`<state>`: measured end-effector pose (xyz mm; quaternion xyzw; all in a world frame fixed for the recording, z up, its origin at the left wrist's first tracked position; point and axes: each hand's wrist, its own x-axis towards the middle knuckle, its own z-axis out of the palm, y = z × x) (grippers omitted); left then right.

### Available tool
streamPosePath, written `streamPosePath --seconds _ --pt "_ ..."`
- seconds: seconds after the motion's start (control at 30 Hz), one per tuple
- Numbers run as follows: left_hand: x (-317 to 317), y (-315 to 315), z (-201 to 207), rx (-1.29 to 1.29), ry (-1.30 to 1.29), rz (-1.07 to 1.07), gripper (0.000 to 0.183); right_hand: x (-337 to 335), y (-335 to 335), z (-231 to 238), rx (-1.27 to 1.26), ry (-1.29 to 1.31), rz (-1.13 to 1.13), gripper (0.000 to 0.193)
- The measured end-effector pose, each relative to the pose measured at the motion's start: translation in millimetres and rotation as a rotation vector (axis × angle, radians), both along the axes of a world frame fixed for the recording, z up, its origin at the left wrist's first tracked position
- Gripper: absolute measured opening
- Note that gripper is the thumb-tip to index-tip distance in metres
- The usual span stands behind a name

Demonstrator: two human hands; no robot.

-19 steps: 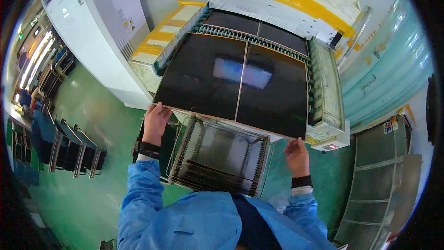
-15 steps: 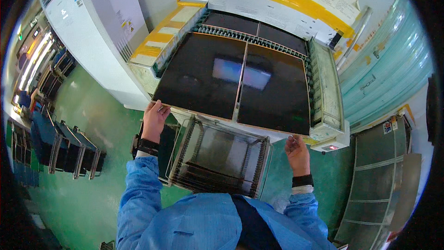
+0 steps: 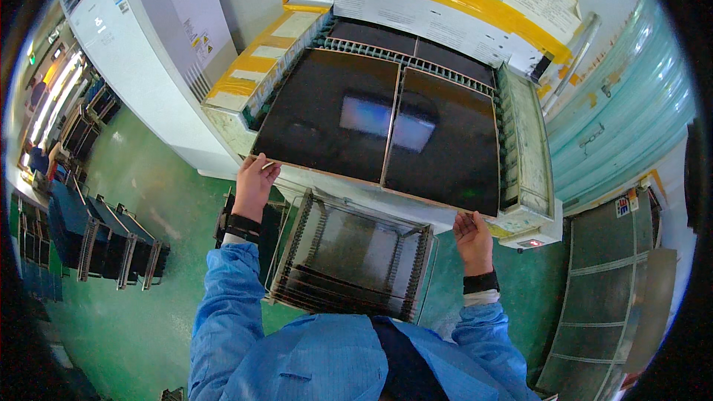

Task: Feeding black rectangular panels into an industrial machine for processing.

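Two dark flat panels lie side by side on a roller conveyor, the left panel (image 3: 327, 119) and the right panel (image 3: 445, 148), with a narrow gap between them. At the left panel's near left corner is my left hand (image 3: 256, 184), its fingers pinched around a small pale sliver that I cannot make out. My right hand (image 3: 473, 241) has curled fingers, tips up against the near edge of the right panel by its right corner; what they hold, if anything, is hidden. Below the panels' near edge stands a slotted metal rack (image 3: 427, 260) with several thin dark sheets in its lower part.
More dark panels (image 3: 453, 64) sit farther along the conveyor. Its side walls (image 3: 526, 141) rise left and right. A white cabinet (image 3: 141, 52) stands at left, clear plastic curtains (image 3: 624, 96) hang at right. Several racks (image 3: 111, 241) stand on the green floor (image 3: 160, 312).
Both panels have shifted slightly to the right, the left one most visibly. My left hand has moved right and away from me with its corner; my right hand moved slightly left and forward.
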<state>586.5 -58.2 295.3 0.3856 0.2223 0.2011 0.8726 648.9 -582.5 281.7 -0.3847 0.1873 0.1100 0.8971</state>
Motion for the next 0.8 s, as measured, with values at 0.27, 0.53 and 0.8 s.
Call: streamPosePath --seconds 0.27,0.53,0.8 --pt "13.4 11.0 -1.2 0.013 -0.018 -0.037 0.007 12.0 3.9 10.0 -0.029 -0.013 0.014 0.025" --pt "36.0 19.4 0.9 0.059 0.066 -0.055 0.009 19.1 0.5 18.7 -0.179 0.026 0.082 0.023" --pt "30.0 22.3 -1.6 0.098 0.096 -0.014 0.015 8.2 1.9 15.9 -0.206 0.023 0.163 0.028"
